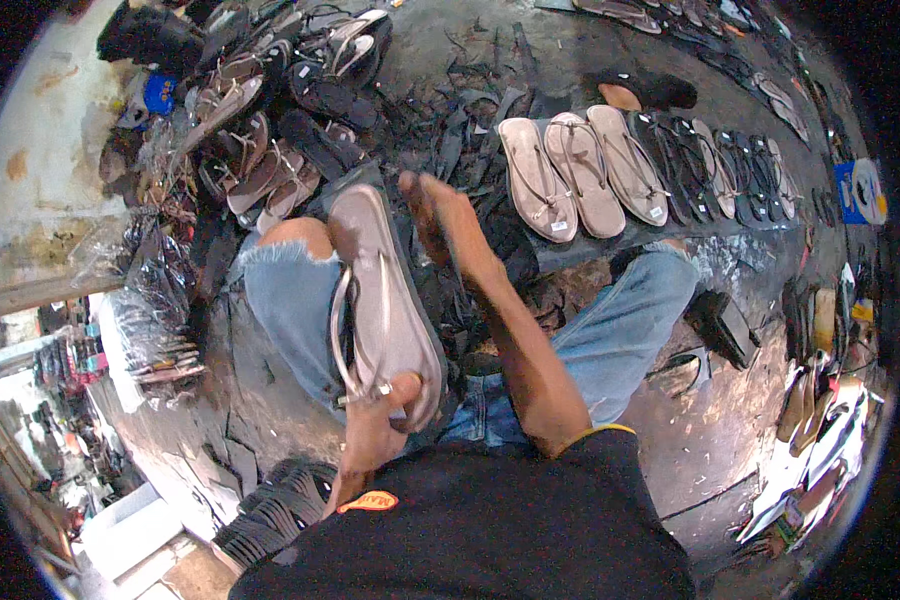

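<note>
Thong sandal pinned by the left hand, with the right hand beside its far end.
In the head view, the left hand is clamped on the near end of a taupe thong sandal, thumb on the footbed beside the strap ornament; the sandal lies by the left knee of the torn jeans. The right hand sits near the heel end, fingers roughly straight; whether it touches the sandal or holds anything, I cannot tell. With the visible grip at one end only, a sideways push at the heel could pivot the sandal, and a thumb catching the ornament could strain the strap. A swing of the right knee might knock the sandal row askew.
</note>
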### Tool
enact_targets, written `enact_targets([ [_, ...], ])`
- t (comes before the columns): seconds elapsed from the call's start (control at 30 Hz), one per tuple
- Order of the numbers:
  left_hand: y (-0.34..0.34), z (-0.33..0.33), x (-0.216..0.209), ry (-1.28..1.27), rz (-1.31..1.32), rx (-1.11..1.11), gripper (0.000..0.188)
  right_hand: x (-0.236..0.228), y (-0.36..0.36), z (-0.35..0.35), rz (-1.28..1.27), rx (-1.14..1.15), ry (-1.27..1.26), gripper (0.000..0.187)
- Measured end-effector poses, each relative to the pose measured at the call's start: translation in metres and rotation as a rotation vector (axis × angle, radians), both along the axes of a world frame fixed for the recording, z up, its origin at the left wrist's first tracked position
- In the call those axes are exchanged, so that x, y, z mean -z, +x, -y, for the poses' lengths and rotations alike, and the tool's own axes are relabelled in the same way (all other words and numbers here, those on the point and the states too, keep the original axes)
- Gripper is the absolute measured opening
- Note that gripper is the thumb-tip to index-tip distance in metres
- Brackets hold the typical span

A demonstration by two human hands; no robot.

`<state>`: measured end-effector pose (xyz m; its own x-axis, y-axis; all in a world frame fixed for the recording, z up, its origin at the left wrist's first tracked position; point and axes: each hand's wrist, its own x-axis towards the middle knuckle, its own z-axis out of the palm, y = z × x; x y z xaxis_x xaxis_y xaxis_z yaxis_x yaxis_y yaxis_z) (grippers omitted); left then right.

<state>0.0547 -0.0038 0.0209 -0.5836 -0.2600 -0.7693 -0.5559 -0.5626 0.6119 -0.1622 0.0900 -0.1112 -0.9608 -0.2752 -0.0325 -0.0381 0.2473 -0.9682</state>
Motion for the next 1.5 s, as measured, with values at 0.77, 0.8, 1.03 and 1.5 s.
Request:
enact_targets([
  [0.77,-0.046,0.029,-0.045,-0.100,-0.260,0.406,0.036,-0.093,0.253,-0.168,0.227,-0.145,0.282,0.028],
  [0.8,-0.047,0.030,-0.042,-0.096,-0.266,0.432,0.036,-0.093,0.265,-0.171,0.194,-0.146,0.288,0.028],
  [1.03,-0.051,0.027,-0.029,-0.219,-0.284,0.535,0.040,-0.079,0.223,-0.166,0.231,-0.171,0.425,0.030],
  [1.5,-0.060,0.029,-0.032,-0.330,-0.133,0.775,0.040,-0.150,0.047,-0.105,0.072,-0.734,0.316,0.046],
])
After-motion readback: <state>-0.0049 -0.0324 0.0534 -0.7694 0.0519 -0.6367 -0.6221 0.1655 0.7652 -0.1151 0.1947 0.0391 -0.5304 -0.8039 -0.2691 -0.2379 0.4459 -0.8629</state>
